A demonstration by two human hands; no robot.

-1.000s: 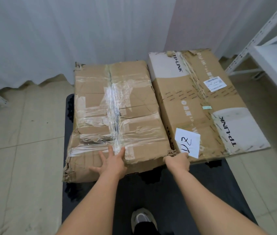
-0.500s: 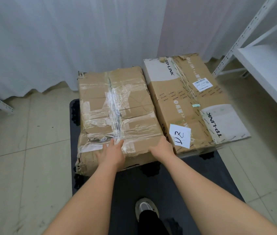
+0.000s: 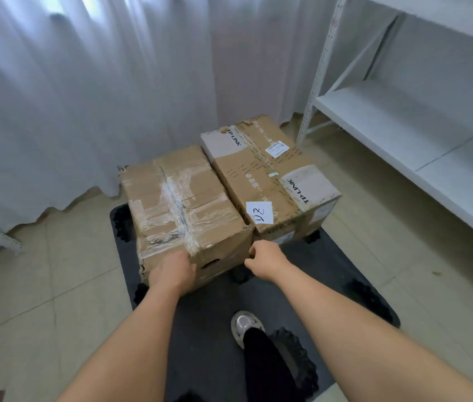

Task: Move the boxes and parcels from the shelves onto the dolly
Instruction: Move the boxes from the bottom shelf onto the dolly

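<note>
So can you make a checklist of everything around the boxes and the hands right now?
Surface: black dolly on tiled floor.
Job's things: taped box and TP-LINK box side by side on the dolly; paper note on the latter.
Clutter: nothing seen.
Grippers: left hand flat against the taped box's near face; right hand curled at its corner.
Cables: nothing seen.
Surroundings: white curtain, white shelf, shoe.
</note>
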